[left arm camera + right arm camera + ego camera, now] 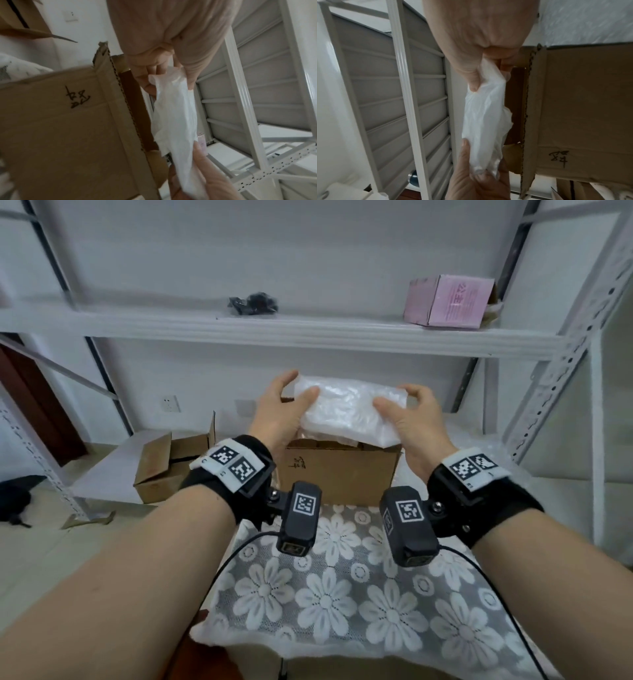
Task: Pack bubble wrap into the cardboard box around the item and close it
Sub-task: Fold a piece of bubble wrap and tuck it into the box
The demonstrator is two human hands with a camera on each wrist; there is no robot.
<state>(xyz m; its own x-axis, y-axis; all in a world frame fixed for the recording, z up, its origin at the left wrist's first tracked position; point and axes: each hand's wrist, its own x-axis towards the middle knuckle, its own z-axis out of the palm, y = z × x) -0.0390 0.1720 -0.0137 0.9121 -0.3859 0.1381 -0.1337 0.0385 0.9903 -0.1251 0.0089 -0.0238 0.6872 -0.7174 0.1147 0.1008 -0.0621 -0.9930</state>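
At the far left, a smaller cardboard box (171,465) sits on the low shelf (102,474) with its flaps up; its contents are hidden. Next, the left hand (279,414) grips the left end of a folded wad of bubble wrap (349,414), thumb on top and fingers curled behind. The wad lies crosswise, long axis left to right, held just above the open cardboard box (337,474), which stands on a flowered lace cloth (342,594) and already has some clear wrap showing inside. The right hand (416,419) pinches the wad's right end. A pink box (448,301) stands on the upper shelf (308,333).
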